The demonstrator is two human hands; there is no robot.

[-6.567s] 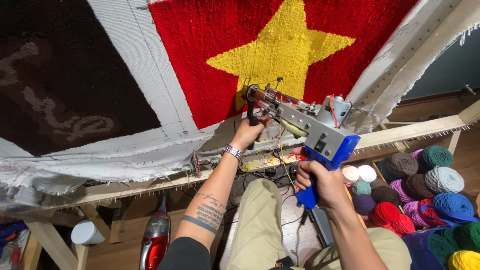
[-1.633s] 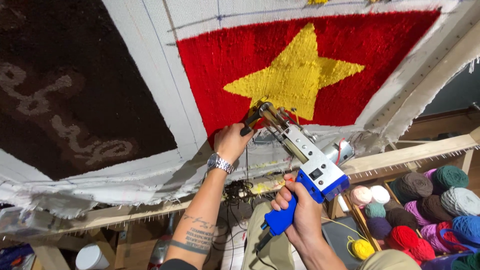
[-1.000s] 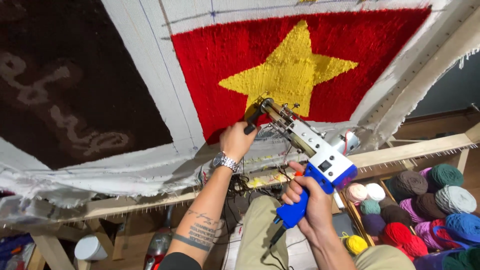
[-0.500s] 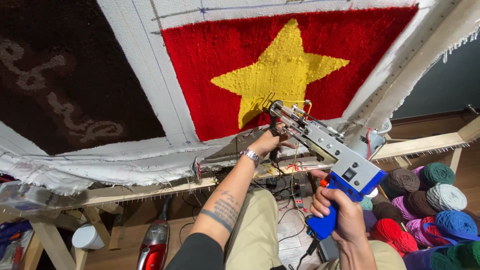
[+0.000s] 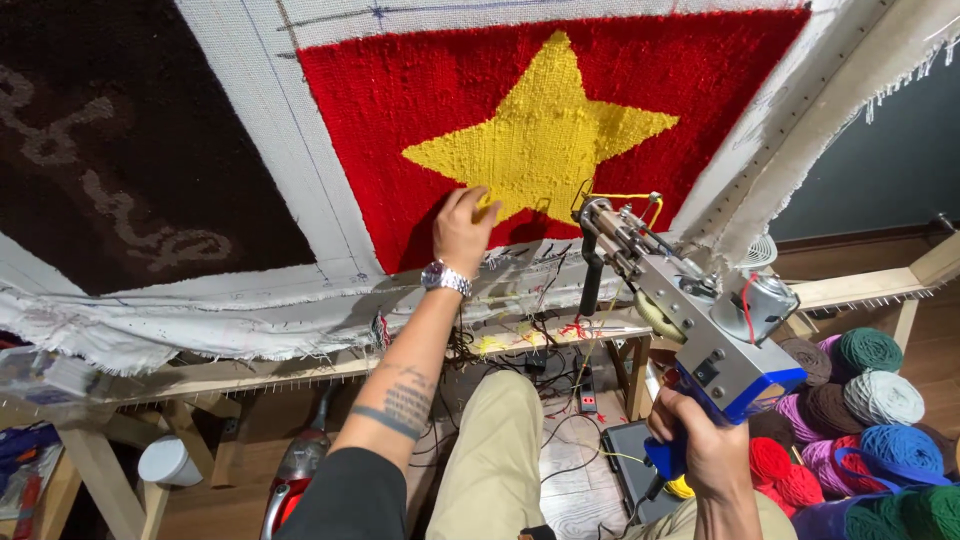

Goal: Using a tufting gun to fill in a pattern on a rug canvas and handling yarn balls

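Left hand flat on red rug, fingers at yellow star. Right hand clamped on tufting gun handle, well apart.

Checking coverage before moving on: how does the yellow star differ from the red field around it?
The yellow star is a five-pointed central shape; the red field is the larger rectangle surrounding it. The left hand rests across the star's lower left point and the red. Both are tufted pile.
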